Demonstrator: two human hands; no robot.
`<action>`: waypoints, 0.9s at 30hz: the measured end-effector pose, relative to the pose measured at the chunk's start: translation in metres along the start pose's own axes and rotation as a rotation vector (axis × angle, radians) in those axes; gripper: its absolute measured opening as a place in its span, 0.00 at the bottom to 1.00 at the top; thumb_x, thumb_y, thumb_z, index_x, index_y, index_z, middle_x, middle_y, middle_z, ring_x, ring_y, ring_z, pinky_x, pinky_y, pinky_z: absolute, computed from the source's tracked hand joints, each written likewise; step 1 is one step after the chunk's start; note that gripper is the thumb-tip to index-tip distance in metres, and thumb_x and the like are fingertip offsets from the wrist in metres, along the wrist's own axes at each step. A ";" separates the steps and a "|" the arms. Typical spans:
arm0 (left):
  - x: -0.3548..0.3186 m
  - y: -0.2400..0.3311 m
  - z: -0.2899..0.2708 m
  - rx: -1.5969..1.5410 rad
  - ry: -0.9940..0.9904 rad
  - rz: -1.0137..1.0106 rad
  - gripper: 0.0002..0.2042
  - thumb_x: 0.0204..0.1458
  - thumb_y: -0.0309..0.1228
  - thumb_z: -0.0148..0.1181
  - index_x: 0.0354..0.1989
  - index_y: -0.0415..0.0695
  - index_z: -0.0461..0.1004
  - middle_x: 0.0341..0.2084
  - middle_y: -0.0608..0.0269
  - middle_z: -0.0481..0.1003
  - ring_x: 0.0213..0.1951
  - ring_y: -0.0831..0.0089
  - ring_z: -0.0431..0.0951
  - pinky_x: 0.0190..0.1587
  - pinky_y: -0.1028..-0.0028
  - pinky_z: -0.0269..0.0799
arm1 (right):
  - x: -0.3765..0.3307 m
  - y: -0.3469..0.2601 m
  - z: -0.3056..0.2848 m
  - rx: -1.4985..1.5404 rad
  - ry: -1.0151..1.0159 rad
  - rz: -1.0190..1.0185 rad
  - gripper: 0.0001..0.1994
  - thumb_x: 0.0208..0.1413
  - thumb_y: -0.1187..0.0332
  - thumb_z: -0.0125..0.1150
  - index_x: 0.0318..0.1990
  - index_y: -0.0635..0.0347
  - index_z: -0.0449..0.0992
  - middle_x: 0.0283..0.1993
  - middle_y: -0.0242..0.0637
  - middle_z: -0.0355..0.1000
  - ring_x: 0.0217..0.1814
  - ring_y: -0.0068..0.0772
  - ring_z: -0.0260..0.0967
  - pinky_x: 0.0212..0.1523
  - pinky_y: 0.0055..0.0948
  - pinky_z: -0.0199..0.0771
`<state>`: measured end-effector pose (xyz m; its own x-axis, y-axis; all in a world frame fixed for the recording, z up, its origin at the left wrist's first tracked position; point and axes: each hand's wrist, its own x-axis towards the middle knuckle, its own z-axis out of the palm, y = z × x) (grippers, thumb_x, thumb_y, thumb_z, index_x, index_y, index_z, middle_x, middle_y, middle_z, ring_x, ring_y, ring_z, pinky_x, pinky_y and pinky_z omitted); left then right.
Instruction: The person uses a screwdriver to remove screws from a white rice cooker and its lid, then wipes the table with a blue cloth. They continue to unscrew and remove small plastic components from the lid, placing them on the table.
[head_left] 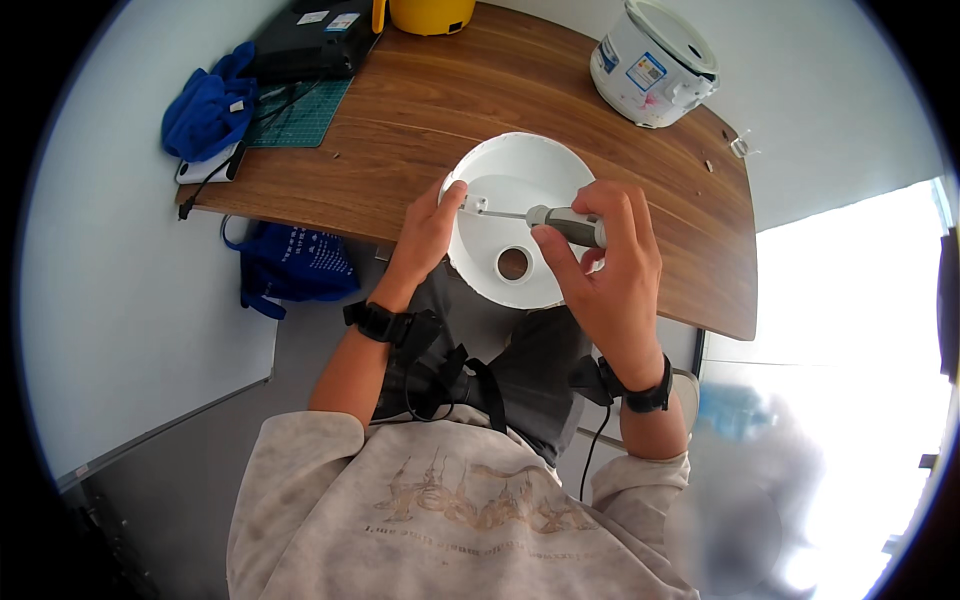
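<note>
Head camera, looking straight down

One wide fisheye view (edges bend toward the rim), close above the lap and the counter (620, 130) edge.

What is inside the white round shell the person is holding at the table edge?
Inside the white round shell: a small metal bracket at the screwdriver tip and a round hole. The right hand covers its right side; the left hand hides the left rim.
</note>
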<state>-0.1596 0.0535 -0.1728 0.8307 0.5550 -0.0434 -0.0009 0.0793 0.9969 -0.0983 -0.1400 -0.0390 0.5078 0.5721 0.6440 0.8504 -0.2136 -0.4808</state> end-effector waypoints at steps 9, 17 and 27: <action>0.001 -0.004 -0.001 -0.017 -0.010 0.008 0.25 0.68 0.46 0.47 0.61 0.39 0.72 0.48 0.53 0.79 0.50 0.67 0.77 0.53 0.68 0.71 | 0.016 -0.017 0.002 -0.059 0.002 0.153 0.16 0.54 0.68 0.72 0.47 0.57 0.72 0.41 0.40 0.74 0.32 0.41 0.77 0.30 0.36 0.75; 0.002 -0.004 0.000 -0.017 -0.002 0.007 0.23 0.68 0.46 0.48 0.59 0.39 0.74 0.46 0.54 0.80 0.48 0.69 0.77 0.52 0.68 0.71 | 0.022 -0.011 0.012 0.186 0.019 0.046 0.21 0.49 0.75 0.73 0.52 0.55 0.75 0.44 0.42 0.77 0.40 0.38 0.79 0.38 0.34 0.79; 0.000 -0.002 0.000 -0.028 0.010 0.024 0.22 0.68 0.45 0.48 0.58 0.39 0.74 0.46 0.53 0.80 0.47 0.68 0.78 0.51 0.68 0.71 | 0.019 -0.014 0.018 0.114 0.039 -0.070 0.19 0.47 0.75 0.74 0.48 0.54 0.78 0.43 0.34 0.77 0.37 0.36 0.78 0.37 0.33 0.80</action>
<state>-0.1593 0.0531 -0.1748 0.8246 0.5653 -0.0206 -0.0361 0.0891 0.9954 -0.1032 -0.1116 -0.0309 0.4546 0.5508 0.7000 0.8640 -0.0818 -0.4968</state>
